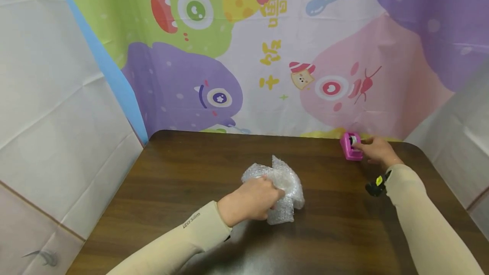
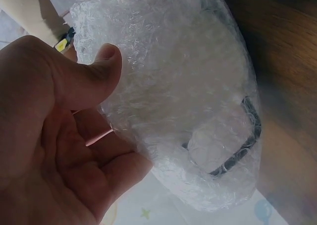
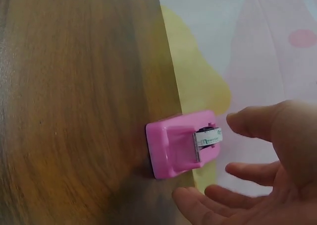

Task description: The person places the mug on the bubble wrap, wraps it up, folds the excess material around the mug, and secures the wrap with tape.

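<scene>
My left hand point(image 1: 252, 198) grips a bundle of clear bubble wrap point(image 1: 293, 183) above the middle of the table. In the left wrist view, thumb and fingers hold one side of the bubble wrap point(image 2: 183, 71). A pale item with a dark curved strip point(image 2: 237, 158) shows through the layers; its kind is unclear. At the far right, my right hand point(image 1: 378, 151) is beside a pink tape dispenser point(image 1: 347, 147). Seen from the right wrist, the hand point(image 3: 287, 155) has spread fingers round the dispenser point(image 3: 171, 148), whose small tape roll point(image 3: 212, 137) faces the thumb.
The brown wooden table point(image 1: 183, 164) ends at a cloth backdrop point(image 1: 275, 109) printed with cartoon monsters. The dispenser stands close to that back edge. Pale panels point(image 1: 57, 96) rise at the left and right sides.
</scene>
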{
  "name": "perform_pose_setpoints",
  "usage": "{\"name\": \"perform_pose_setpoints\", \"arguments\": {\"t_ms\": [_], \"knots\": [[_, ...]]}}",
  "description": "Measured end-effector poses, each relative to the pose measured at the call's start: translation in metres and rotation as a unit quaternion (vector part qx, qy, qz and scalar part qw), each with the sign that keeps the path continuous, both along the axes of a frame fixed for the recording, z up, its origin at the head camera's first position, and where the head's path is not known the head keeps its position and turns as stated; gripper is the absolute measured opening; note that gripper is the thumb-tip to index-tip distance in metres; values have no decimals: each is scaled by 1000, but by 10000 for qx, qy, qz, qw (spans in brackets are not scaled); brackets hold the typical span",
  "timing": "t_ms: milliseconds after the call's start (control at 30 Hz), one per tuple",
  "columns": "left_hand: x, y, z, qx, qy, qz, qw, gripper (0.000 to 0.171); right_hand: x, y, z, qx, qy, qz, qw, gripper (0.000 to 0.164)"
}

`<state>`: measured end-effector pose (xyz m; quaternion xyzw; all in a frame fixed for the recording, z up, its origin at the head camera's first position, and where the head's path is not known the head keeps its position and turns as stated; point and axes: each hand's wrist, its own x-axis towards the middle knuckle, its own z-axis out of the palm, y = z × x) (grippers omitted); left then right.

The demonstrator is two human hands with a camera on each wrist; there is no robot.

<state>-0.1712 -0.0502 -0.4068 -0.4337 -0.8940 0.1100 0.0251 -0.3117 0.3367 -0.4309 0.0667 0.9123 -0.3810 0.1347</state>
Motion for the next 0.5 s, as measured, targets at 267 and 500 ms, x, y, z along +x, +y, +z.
{"name": "perform_pose_setpoints", "arguments": {"t_ms": [267, 500], "knots": [[1, 0, 0, -6, 70, -17, 10000, 23, -7, 0, -10, -196, 57, -179, 9996, 61], [2, -1, 0, 11, 154, 13, 9999, 24, -10, -2, -15, -175, -66, -288, 9994, 60]]}}
